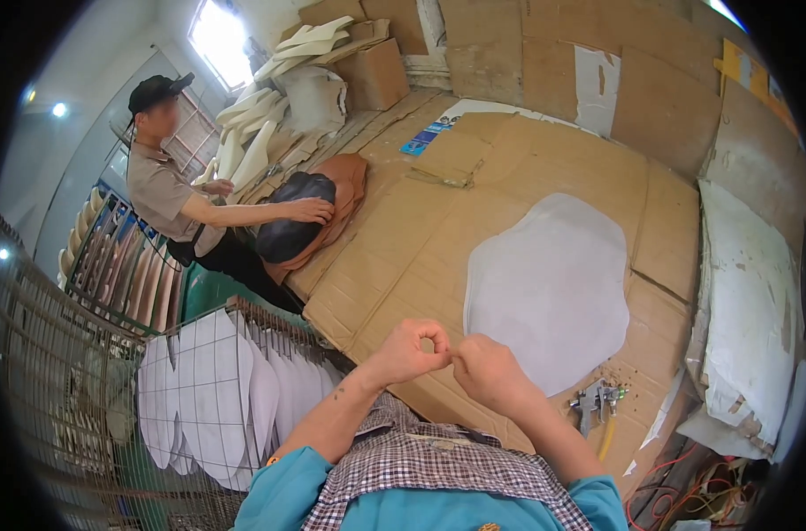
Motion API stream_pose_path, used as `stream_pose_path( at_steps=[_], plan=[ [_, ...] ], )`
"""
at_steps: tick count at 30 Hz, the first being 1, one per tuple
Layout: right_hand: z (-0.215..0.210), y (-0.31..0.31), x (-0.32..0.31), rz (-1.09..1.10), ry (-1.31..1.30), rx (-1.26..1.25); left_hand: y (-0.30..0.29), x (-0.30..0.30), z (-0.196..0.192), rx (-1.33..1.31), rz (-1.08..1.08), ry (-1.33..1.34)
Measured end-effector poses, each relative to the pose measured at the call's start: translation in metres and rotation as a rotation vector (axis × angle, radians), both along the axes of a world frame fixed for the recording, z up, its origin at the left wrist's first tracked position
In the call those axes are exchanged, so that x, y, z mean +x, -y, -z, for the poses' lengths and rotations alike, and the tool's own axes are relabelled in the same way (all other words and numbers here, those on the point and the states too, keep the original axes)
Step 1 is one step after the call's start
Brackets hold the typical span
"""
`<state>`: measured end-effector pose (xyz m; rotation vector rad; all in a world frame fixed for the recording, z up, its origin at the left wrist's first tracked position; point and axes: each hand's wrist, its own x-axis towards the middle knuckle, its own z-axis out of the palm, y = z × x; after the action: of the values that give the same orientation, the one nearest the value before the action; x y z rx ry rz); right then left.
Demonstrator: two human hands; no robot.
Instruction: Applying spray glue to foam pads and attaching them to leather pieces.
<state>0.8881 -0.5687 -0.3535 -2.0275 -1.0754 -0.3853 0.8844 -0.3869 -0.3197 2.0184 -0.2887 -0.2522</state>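
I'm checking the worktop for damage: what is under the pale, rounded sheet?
Brown cardboard shows around the pale sheet. What lies directly beneath is covered, and the right hand hides part of its lower-left edge.

A hand could pass over cardboard (394, 265) left of the pale sheeting (549, 283); rightward, a spray gun (596, 403) and seemingly its hose (608, 438) obstruct.

Far left: a bright rectangular window (219, 44) and a brown cardboard box (375, 78) (curved cream-coloured pieces (259, 154) lie nearby). Far right: flat brown cardboard panels (668, 96), with a torn white patch (590, 93).
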Motion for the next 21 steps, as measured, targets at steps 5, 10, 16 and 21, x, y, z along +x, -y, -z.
stream_pose_path(
  at_steps=[5, 10, 16, 21],
  plan=[
    [0.013, 0.001, 0.001, -0.101, -0.914, 0.554, 0.003, 0.001, -0.002, 0.019, -0.033, 0.105],
    [0.008, 0.0, 0.001, -0.207, -1.121, 0.635, 0.005, -0.002, -0.008, 0.095, -0.036, 0.203],
    [0.016, 0.001, 0.001, -0.257, -1.202, 0.725, 0.007, -0.001, -0.007, 0.114, -0.014, 0.245],
    [0.019, -0.002, -0.001, -0.273, -1.239, 0.778, 0.003, -0.002, -0.008, 0.125, 0.01, 0.187]
  ],
)
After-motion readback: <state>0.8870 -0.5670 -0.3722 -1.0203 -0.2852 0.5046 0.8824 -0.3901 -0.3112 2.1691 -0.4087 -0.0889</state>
